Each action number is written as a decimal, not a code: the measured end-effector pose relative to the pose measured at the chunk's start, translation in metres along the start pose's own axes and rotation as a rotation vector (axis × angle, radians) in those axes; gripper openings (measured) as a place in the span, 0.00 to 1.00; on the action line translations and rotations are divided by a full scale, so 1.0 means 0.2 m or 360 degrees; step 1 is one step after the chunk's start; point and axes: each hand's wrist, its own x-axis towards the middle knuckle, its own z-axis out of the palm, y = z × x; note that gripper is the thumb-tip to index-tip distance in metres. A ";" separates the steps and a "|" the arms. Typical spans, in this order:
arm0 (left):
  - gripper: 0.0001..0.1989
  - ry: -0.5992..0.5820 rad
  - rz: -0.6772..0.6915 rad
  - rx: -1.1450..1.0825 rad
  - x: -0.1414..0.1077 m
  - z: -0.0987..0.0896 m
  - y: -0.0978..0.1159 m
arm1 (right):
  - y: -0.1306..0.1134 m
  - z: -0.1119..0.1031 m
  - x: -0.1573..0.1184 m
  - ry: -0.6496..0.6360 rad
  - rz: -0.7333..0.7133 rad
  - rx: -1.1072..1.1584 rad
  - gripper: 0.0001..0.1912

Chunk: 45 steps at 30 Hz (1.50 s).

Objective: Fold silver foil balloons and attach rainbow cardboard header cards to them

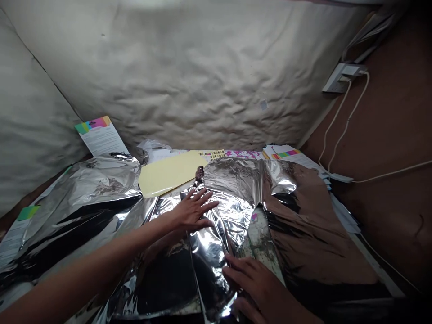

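Shiny silver foil film covers much of the table in large, creased sheets. My left hand lies flat on the film near the middle, fingers spread. Lower and to the right, my right hand rests at the edge of a narrow foil strip, its fingers stretched out and apart. Between the sheets a bare patch of worn, stained tabletop shows beside my right hand. Behind my left hand lies a pale yellow sheet, partly under the foil.
Printed cards with coloured tops lean at the back left and lie at the back right. A white socket box with cables hangs on the brown right wall. Crumpled grey sheeting covers the back wall.
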 end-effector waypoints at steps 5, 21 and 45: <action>0.38 0.0016 0.0394 -0.0001 0.05 0.04 -0.01 | 0.07 0.00 0.04 -0.0087 -0.0282 0.0039 0.47; 0.47 0.0055 0.0248 -0.0109 -0.36 0.13 0.23 | 0.06 0.18 0.10 -0.0036 -0.0292 -0.0218 0.54; 0.18 0.0460 -0.0786 -0.1303 -0.57 0.04 0.50 | 0.01 0.09 0.36 0.0644 0.0437 0.1533 0.26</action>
